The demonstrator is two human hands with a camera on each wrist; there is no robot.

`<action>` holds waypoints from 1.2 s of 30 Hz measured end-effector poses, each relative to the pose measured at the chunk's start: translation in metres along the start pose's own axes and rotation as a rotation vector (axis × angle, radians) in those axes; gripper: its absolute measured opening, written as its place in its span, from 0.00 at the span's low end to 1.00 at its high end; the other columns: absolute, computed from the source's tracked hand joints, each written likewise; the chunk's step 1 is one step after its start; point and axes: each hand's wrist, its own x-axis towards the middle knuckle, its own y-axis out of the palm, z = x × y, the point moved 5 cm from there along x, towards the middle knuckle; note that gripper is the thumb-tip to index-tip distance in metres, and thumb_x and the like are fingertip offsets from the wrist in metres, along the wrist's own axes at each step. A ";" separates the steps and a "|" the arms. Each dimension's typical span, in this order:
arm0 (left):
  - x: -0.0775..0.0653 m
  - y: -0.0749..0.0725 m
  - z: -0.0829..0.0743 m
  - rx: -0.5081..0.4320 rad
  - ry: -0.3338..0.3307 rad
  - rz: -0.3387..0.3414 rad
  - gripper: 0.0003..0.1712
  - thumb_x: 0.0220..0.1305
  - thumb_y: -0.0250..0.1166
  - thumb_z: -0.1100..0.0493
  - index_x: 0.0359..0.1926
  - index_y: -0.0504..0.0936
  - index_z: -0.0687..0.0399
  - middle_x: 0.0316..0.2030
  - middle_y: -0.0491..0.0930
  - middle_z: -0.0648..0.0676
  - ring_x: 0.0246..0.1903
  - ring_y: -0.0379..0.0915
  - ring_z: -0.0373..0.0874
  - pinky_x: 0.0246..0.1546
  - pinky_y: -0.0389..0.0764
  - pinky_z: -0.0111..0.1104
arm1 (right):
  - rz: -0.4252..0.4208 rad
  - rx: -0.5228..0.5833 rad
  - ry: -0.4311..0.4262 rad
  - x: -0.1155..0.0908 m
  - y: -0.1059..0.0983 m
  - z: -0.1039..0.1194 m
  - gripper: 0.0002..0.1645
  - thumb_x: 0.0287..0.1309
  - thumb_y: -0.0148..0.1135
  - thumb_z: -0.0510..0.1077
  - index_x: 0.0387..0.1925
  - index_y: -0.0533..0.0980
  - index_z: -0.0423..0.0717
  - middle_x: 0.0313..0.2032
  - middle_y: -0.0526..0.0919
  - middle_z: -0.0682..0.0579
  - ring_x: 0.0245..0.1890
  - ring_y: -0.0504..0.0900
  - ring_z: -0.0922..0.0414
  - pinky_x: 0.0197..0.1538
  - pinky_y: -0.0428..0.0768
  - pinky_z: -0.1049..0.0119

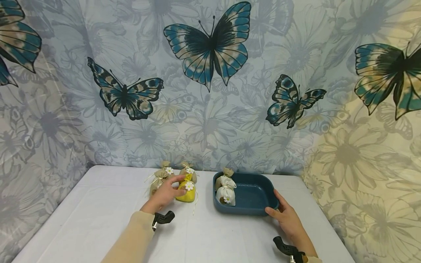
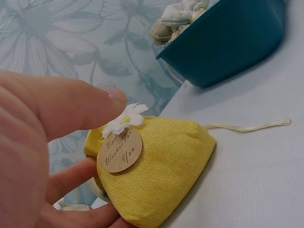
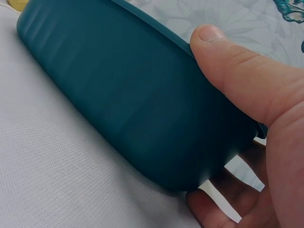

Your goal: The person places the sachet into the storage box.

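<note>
Beside my left hand [image 1: 166, 195] stands a yellow cloth pouch [image 1: 186, 193] with a white flower and tie cord. The left wrist view shows my thumb [image 2: 102, 102] by the flower and other fingers at the pouch's far side, spread about it. A round paper tag [image 2: 121, 152] with writing hangs under the flower. My right hand [image 1: 289, 217] holds the right end of a dark teal dish [image 1: 256, 210]. Its thumb [image 3: 213, 45] lies on the rim, with fingers curled beneath the end wall. Inside the dish's left end sits a white pouch [image 1: 227, 191].
Behind the white pouch, a beige pouch [image 1: 228, 171] shares the dish. Several beige pouches with flowers, one at the front [image 1: 154, 188], are grouped around my left hand. The white-covered table [image 1: 82, 212] ends at a butterfly-patterned cloth backdrop [image 1: 210, 138].
</note>
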 end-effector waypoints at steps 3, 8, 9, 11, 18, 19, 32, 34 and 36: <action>0.001 0.001 0.001 0.005 -0.003 0.000 0.37 0.57 0.73 0.68 0.68 0.73 0.57 0.66 0.67 0.62 0.59 0.68 0.65 0.50 0.78 0.43 | 0.003 -0.003 0.002 -0.001 0.000 0.002 0.57 0.62 0.70 0.46 0.80 0.43 0.49 0.76 0.46 0.39 0.74 0.49 0.40 0.50 0.68 0.81; 0.000 0.002 0.001 0.037 -0.011 -0.004 0.35 0.57 0.73 0.68 0.66 0.75 0.55 0.65 0.69 0.60 0.58 0.70 0.61 0.47 0.79 0.41 | 0.009 0.006 -0.013 -0.001 0.000 0.003 0.56 0.63 0.69 0.45 0.80 0.43 0.49 0.76 0.46 0.38 0.74 0.49 0.39 0.50 0.68 0.80; -0.001 0.002 0.001 0.043 -0.013 -0.006 0.34 0.57 0.74 0.67 0.66 0.76 0.54 0.65 0.69 0.60 0.58 0.70 0.61 0.47 0.79 0.41 | 0.009 0.006 -0.017 -0.001 0.001 0.003 0.55 0.63 0.69 0.44 0.80 0.43 0.48 0.76 0.46 0.37 0.73 0.49 0.39 0.50 0.68 0.80; -0.001 0.002 0.000 0.051 -0.014 -0.013 0.34 0.56 0.74 0.67 0.64 0.77 0.53 0.64 0.70 0.59 0.58 0.69 0.60 0.48 0.79 0.41 | 0.008 0.010 -0.019 -0.001 0.001 0.003 0.55 0.63 0.69 0.44 0.80 0.44 0.49 0.76 0.47 0.38 0.74 0.49 0.39 0.51 0.68 0.80; -0.004 0.002 0.002 0.088 0.004 -0.051 0.25 0.56 0.74 0.68 0.56 0.82 0.51 0.58 0.74 0.55 0.55 0.71 0.56 0.44 0.79 0.41 | 0.008 0.008 -0.016 -0.001 0.001 0.002 0.56 0.63 0.69 0.44 0.80 0.43 0.49 0.76 0.46 0.38 0.74 0.49 0.39 0.51 0.68 0.80; -0.004 0.002 0.002 0.089 0.008 -0.054 0.24 0.56 0.74 0.68 0.54 0.83 0.51 0.58 0.75 0.54 0.55 0.71 0.56 0.44 0.79 0.40 | 0.007 0.010 -0.017 -0.001 0.001 0.002 0.56 0.63 0.69 0.44 0.80 0.44 0.49 0.76 0.46 0.38 0.73 0.49 0.39 0.51 0.68 0.80; -0.013 0.004 0.009 0.098 0.030 -0.057 0.09 0.56 0.73 0.68 0.37 0.82 0.57 0.45 0.80 0.55 0.47 0.76 0.52 0.43 0.77 0.41 | 0.014 -0.015 0.003 -0.002 0.001 0.004 0.56 0.64 0.68 0.45 0.80 0.42 0.50 0.76 0.45 0.39 0.74 0.48 0.40 0.53 0.67 0.78; -0.014 0.004 0.011 0.085 0.036 -0.035 0.07 0.57 0.72 0.68 0.35 0.82 0.58 0.40 0.82 0.54 0.44 0.77 0.50 0.42 0.76 0.40 | 0.014 -0.020 0.010 -0.002 0.000 0.004 0.56 0.64 0.68 0.46 0.80 0.42 0.50 0.76 0.45 0.39 0.74 0.49 0.40 0.54 0.68 0.76; -0.015 0.005 0.011 0.086 0.039 -0.019 0.07 0.57 0.72 0.68 0.37 0.83 0.58 0.40 0.82 0.53 0.45 0.77 0.50 0.44 0.76 0.41 | 0.013 -0.025 0.017 -0.002 0.000 0.004 0.57 0.64 0.69 0.46 0.80 0.42 0.51 0.76 0.46 0.39 0.74 0.49 0.40 0.54 0.68 0.75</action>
